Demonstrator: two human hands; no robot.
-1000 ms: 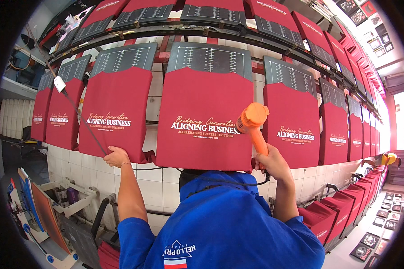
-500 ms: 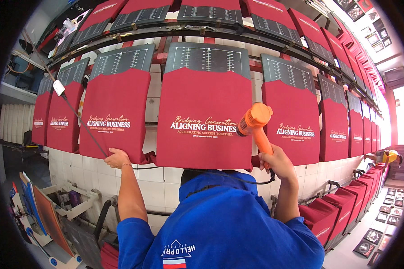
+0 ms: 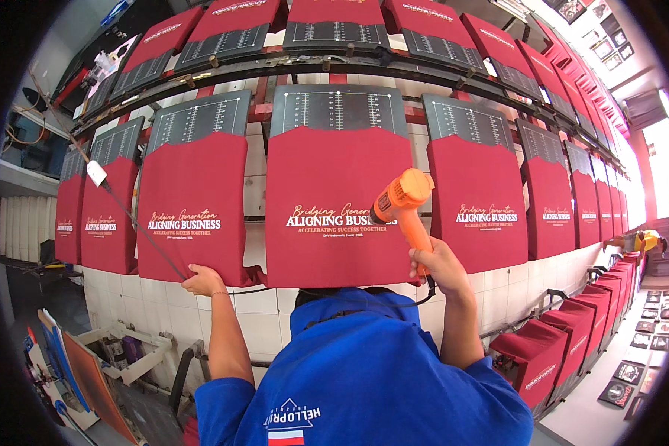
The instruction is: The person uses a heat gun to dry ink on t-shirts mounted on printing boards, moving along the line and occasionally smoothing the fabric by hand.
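Note:
An orange heat gun (image 3: 406, 189) is gripped by the handle in my right hand (image 3: 446, 269). Its dark nozzle points left, in front of the printed lettering on the middle maroon shirt (image 3: 338, 260), and hides part of it. Whether the nozzle touches the cloth I cannot tell. This shirt is stretched over a black board (image 3: 342, 108) with white ruler marks, bare at its far end. My left hand (image 3: 205, 280) is closed on the black power cord (image 3: 156, 249), by the near edge of the shirt to the left. The cord runs up to a white socket (image 3: 97, 173) and across to the gun.
More maroon shirts on boards stand to both sides, such as the right-hand one (image 3: 479, 245). A dark metal rail (image 3: 312, 63) with a second row lies beyond. Low at right are further covered boards (image 3: 531, 353). Another person in yellow (image 3: 649, 241) bends at far right.
The heat gun has moved left across the lettering of the middle shirt. My left hand keeps its hold on the cord. The boards sit slightly lower in the view.

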